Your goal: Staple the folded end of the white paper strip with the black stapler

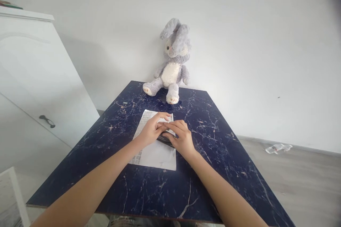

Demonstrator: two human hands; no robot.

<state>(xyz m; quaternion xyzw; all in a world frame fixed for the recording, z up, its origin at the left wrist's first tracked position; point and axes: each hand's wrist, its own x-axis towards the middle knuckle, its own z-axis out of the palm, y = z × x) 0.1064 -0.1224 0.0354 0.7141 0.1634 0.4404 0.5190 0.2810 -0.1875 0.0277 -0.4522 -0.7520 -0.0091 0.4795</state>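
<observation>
Both my hands meet over a white printed sheet [157, 158] lying on the dark blue marbled table [213, 177]. Between them is a bundle of thin black strands [165, 140] that looks like a coiled cable; the fingers cover much of it. My left hand [154, 127] is curled on its far left side, fingertips close to the right hand's. From the right, my right hand [182, 136] closes round the bundle, with its thumb along the near side and fingers across the top.
A grey plush rabbit [172, 74] sits at the table's far edge against the white wall. To the left stands a white cabinet [45, 78] with a dark handle. On the floor at right lies a clear plastic bottle [278, 148].
</observation>
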